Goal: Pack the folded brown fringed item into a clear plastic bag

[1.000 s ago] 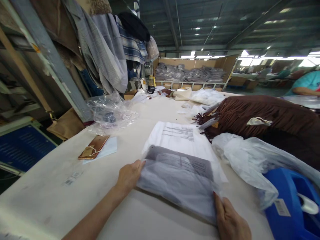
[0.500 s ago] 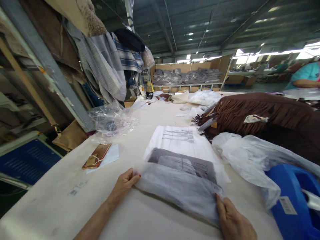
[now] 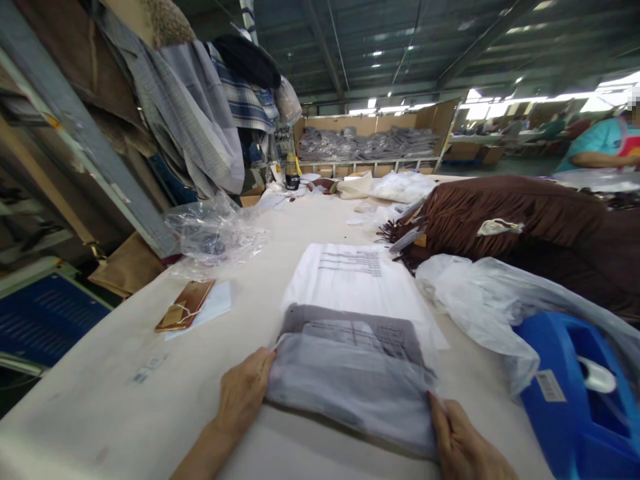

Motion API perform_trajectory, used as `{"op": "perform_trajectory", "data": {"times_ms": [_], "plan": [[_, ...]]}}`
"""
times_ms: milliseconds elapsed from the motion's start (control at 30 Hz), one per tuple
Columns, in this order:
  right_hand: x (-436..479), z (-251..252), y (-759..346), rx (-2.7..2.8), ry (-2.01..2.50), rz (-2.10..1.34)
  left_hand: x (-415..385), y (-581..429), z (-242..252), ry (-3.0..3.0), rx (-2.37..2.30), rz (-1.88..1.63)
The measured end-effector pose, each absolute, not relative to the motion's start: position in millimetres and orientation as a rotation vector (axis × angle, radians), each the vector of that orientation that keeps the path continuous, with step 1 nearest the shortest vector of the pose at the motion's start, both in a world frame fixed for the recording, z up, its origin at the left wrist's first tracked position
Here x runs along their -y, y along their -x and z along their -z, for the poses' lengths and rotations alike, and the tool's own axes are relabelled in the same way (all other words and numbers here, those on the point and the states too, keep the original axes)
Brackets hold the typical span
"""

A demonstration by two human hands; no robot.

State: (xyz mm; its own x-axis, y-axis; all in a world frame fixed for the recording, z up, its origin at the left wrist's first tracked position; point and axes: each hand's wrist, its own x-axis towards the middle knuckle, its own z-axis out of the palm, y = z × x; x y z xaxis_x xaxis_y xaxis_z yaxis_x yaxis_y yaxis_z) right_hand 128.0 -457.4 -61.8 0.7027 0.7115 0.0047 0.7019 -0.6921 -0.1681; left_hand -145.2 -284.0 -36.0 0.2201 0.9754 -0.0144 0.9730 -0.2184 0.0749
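A grey garment packed in a clear plastic bag (image 3: pixel 353 373) lies on the white table (image 3: pixel 125 413) in front of me, on top of a white printed bag (image 3: pixel 355 280). My left hand (image 3: pixel 243 397) grips the packed bag's left edge, fingers curled under it. At the bag's lower right corner my right hand (image 3: pixel 463 443) holds the edge, thumb on top.
A brown tag with string on a white card (image 3: pixel 187 305) lies left. Crumpled clear plastic (image 3: pixel 215 233) sits beyond it. A brown fringed garment (image 3: pixel 510 220), loose plastic bags (image 3: pixel 480 307) and a blue plastic object (image 3: pixel 575 393) are right. Clothes (image 3: pixel 200 113) hang at left. Another person (image 3: pixel 600 143) works far right.
Both hands have drawn the packed grey bag toward me along the table, uncovering more of the white printed bag behind it. The fold of the bag now lies flatter.
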Motion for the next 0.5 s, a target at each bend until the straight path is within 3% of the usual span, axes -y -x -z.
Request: {"op": "perform_trajectory", "data": {"times_ms": [167, 267, 333, 367, 500], "plan": [[455, 64, -134, 1.247, 2.713, -0.194, 280, 149, 41, -2.487, -1.933, -0.146], [456, 71, -136, 1.276, 2.680, -0.138, 285, 151, 38, -2.770, -1.948, -0.735], [456, 74, -136, 1.297, 2.665, -0.087, 293, 140, 30, -3.003, -1.663, -1.207], [456, 75, -135, 1.299, 2.664, -0.061, 298, 129, 24, -3.119, -1.420, -1.277], [454, 69, -132, 1.261, 2.706, -0.049, 306, 74, 16, -3.355, -0.679, -0.661]]}}
